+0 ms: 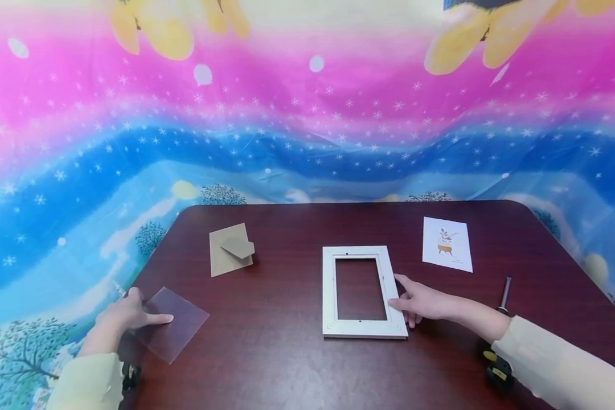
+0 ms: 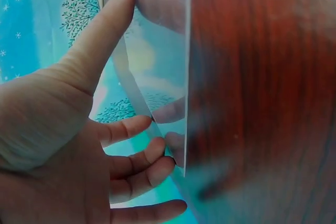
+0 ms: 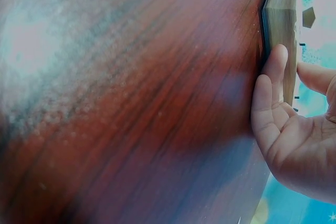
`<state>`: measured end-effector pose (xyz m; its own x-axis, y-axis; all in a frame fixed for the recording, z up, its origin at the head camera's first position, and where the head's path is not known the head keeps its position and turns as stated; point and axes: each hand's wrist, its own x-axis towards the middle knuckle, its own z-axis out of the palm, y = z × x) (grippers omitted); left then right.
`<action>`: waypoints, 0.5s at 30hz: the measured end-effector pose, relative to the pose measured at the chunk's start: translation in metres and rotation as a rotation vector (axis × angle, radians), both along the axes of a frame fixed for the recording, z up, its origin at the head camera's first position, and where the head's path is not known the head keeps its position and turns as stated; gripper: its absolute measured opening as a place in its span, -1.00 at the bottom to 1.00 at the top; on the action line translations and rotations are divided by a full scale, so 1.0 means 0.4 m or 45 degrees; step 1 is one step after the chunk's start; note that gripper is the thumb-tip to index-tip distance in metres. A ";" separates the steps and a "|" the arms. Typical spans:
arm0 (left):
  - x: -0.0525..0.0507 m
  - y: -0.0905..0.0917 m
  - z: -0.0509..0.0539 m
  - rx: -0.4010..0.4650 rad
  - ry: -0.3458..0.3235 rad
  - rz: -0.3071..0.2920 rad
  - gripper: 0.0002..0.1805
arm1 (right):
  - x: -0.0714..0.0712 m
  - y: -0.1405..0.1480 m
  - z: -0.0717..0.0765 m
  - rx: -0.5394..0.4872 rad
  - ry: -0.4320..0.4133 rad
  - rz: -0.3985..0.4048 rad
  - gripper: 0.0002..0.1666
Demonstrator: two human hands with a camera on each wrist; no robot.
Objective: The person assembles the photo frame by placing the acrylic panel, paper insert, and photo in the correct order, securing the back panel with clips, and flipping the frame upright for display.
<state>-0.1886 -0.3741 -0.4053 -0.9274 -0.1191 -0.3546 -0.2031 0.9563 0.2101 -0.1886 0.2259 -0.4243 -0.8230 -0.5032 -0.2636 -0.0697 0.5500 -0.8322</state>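
Note:
A clear sheet is at the table's left edge, held by the left hand with the thumb on top. In the left wrist view the left hand has its thumb on one face of the clear sheet and fingertips behind its edge. At the centre lies a white frame with a rectangular opening. The right hand grips its right side, thumb on top; in the right wrist view the right hand has fingers against the frame's side edge.
A brown backing board with a stand flap lies at the back left. A white card with a plant picture is at the back right. A screwdriver-like tool lies beside the right forearm on the table.

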 end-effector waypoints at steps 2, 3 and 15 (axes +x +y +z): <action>-0.001 0.000 -0.003 0.012 0.020 -0.003 0.03 | 0.001 0.000 0.000 -0.004 -0.002 -0.003 -0.06; -0.002 0.001 -0.004 0.017 0.033 -0.009 -0.02 | 0.001 0.000 -0.001 -0.002 -0.004 -0.005 -0.05; -0.005 0.008 -0.005 0.042 0.025 -0.063 -0.25 | 0.004 -0.001 -0.006 -0.004 -0.018 -0.004 -0.06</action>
<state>-0.1905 -0.3708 -0.4073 -0.9387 -0.0614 -0.3391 -0.1511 0.9577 0.2450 -0.1870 0.2254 -0.4268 -0.8208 -0.5014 -0.2738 -0.0562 0.5479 -0.8347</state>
